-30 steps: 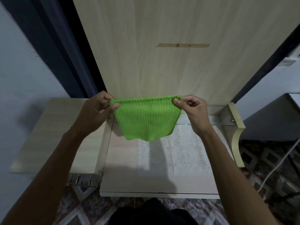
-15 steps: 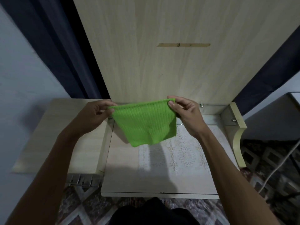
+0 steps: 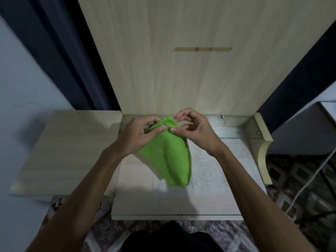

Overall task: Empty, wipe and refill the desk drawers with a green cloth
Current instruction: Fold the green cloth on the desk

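A ribbed green cloth (image 3: 169, 159) hangs folded in the air above the pulled-out wooden shelf (image 3: 138, 202) of the desk. My left hand (image 3: 141, 135) pinches its top edge between thumb and fingers. My right hand (image 3: 192, 128) pinches the same top edge right beside the left, so both hands meet at the fold. The lower part of the cloth droops freely toward the shelf, over a white lace mat (image 3: 209, 168) that lies on it.
A tall pale wooden panel (image 3: 181, 70) rises behind the shelf. A lower wooden surface (image 3: 69, 148) lies to the left. A curved side bracket (image 3: 261, 146) bounds the shelf on the right. A white cable (image 3: 309, 180) runs over the patterned floor at right.
My hands have come together from a spread hold, bringing the two top corners of the cloth to meet. The cloth is now folded in half and hangs narrower.
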